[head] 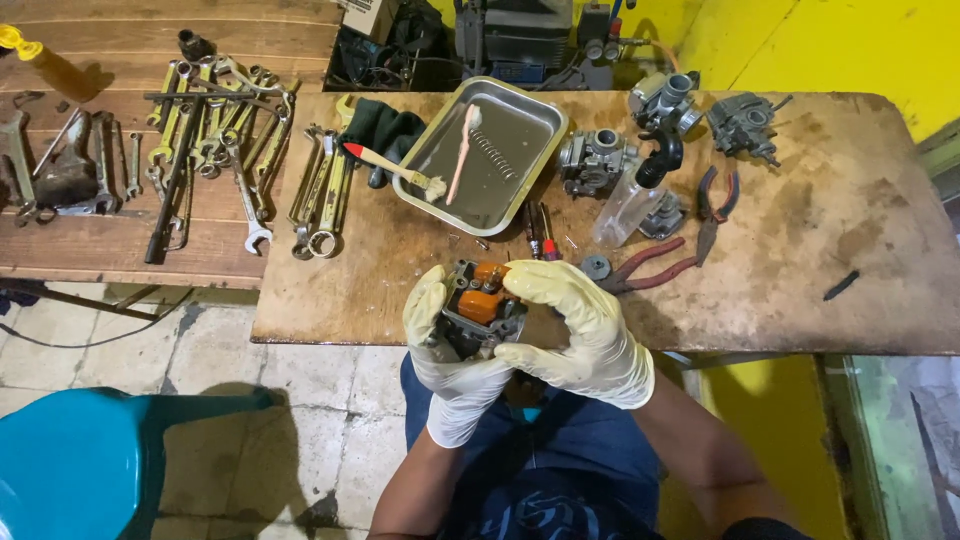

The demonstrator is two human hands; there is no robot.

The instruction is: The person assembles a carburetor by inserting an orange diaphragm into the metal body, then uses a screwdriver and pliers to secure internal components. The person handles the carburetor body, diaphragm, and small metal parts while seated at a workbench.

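Both my hands wear pale rubber gloves and grip a small metal carburetor with an orange float showing on top, held over the near edge of the brown worktable. My left hand cups its left side and underside. My right hand wraps its right side, with fingertips resting on the orange float.
A metal tray holds a spring, a toothbrush and a paintbrush. More carburetors and pliers lie to the right. Several wrenches lie on the wooden bench at left. A teal plastic container stands on the floor.
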